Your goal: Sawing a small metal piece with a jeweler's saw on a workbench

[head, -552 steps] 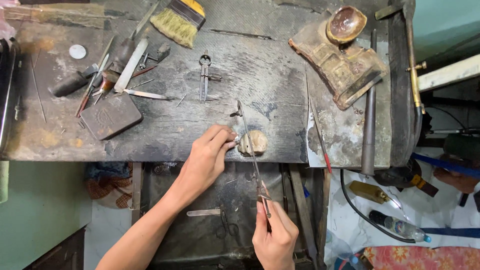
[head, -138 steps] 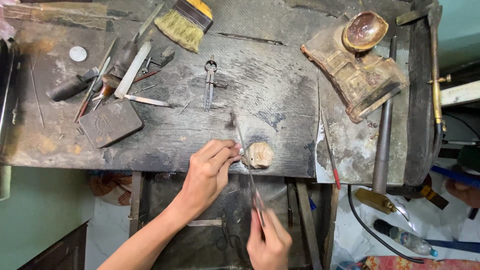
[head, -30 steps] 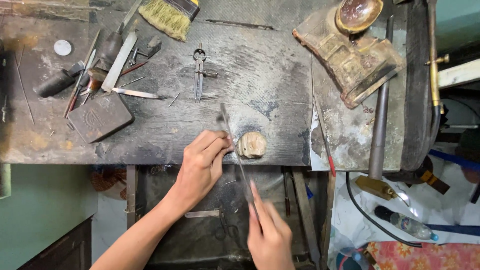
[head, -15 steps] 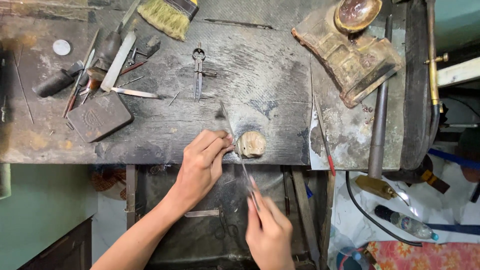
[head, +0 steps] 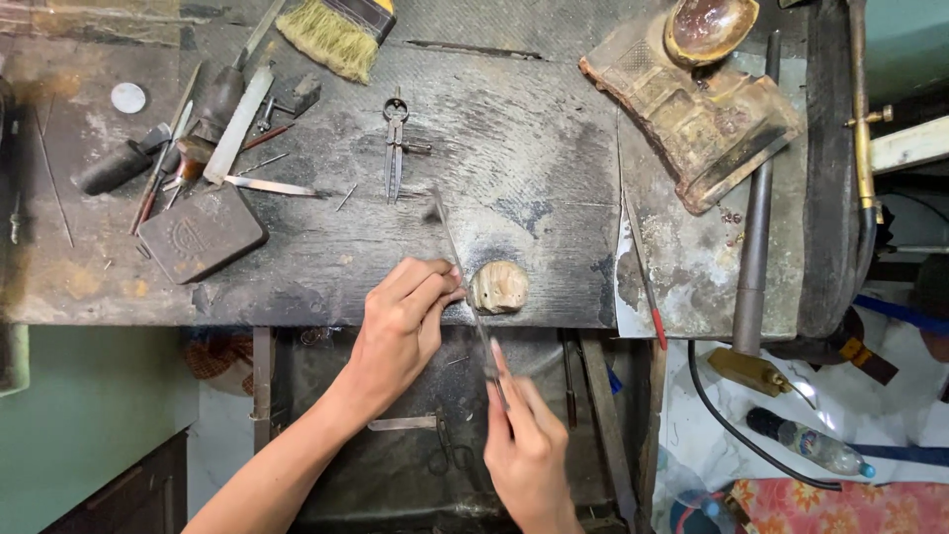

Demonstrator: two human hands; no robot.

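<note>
Moved: both hands sit a bit lower than 1 second ago, and the file slants more.
Left hand (head: 403, 321): fingers pinched shut on something tiny at the bench edge; I cannot tell what.
Right hand (head: 524, 450): curled around the handle end of the thin file (head: 463, 282).
File: its tip reaches up past the left fingers, over the dark workbench (head: 297, 277).
Wooden peg (head: 499, 287): just right of the left fingertips.
Compass tool (head: 395, 143): well above the left hand.
</note>
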